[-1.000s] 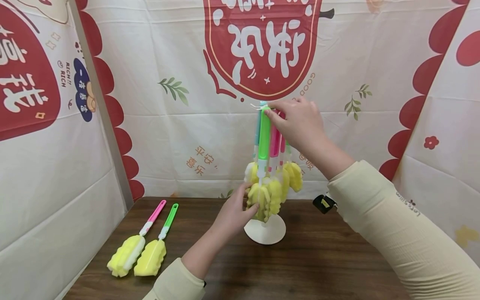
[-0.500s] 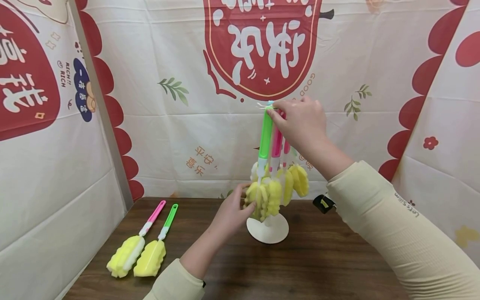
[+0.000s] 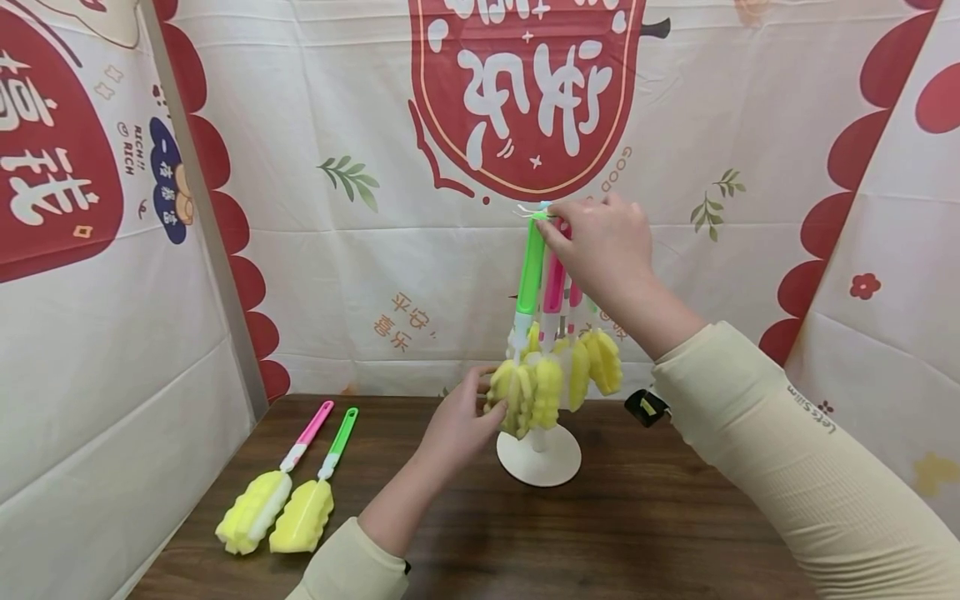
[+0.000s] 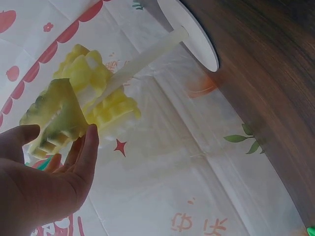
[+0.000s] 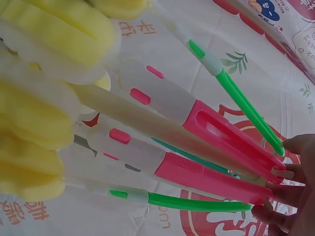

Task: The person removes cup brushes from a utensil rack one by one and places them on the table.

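In the head view, several sponge brushes hang around an upright stand with a round white base. The nearest brush has a green handle and a yellow sponge head. My right hand pinches the top end of that green handle, beside the stand's top hooks. Low down, my left hand holds the sponge head between thumb and fingers. The left wrist view shows this sponge within the hand's grasp. Pink handles hang close to my right fingers in the right wrist view.
Two more sponge brushes lie on the dark wooden table at left, one with a pink handle, one with a green handle. A small black object is by the right sleeve. Printed cloth walls the back and sides.
The stand and its hanging brushes have shifted slightly right. The held brush now tilts more, its sponge head to the left. Both hands keep their hold; the right hand has moved slightly right.
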Demonstrator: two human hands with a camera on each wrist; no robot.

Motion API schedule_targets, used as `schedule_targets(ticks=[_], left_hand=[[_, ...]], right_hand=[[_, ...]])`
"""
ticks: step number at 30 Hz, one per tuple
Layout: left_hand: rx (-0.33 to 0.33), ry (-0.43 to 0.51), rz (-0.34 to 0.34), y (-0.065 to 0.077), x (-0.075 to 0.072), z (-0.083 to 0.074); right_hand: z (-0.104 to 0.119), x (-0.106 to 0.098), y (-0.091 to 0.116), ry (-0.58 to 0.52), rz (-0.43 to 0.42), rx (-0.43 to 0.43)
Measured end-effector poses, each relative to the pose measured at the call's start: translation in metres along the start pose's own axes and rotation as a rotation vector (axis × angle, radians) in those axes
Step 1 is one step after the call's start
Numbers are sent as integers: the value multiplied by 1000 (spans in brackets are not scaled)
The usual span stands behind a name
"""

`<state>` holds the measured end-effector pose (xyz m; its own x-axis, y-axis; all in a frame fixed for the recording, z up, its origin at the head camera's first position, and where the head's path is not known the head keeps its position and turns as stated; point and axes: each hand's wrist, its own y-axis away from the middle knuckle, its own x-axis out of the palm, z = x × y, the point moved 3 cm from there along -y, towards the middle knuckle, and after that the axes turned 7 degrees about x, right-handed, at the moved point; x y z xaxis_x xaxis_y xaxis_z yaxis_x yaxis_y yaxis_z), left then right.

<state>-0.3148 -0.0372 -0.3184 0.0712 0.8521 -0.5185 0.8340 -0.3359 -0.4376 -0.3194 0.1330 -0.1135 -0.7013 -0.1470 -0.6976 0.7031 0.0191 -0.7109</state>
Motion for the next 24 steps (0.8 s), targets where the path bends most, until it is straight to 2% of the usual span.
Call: schedule_targets(ticks=[7, 11, 18, 24], left_hand=[[-37, -8, -24, 1, -1, 0], [-61, -20, -42, 1, -2, 2], [-61, -35, -66, 0, -2, 4], [-13, -72, -48, 1, 1, 0]], right_hand=[[-3, 0, 1, -31, -16, -8], [-7, -1, 1, -99, -22, 1], [-21, 2, 0, -329, -21, 40], [-33, 8, 0, -552, -19, 83]])
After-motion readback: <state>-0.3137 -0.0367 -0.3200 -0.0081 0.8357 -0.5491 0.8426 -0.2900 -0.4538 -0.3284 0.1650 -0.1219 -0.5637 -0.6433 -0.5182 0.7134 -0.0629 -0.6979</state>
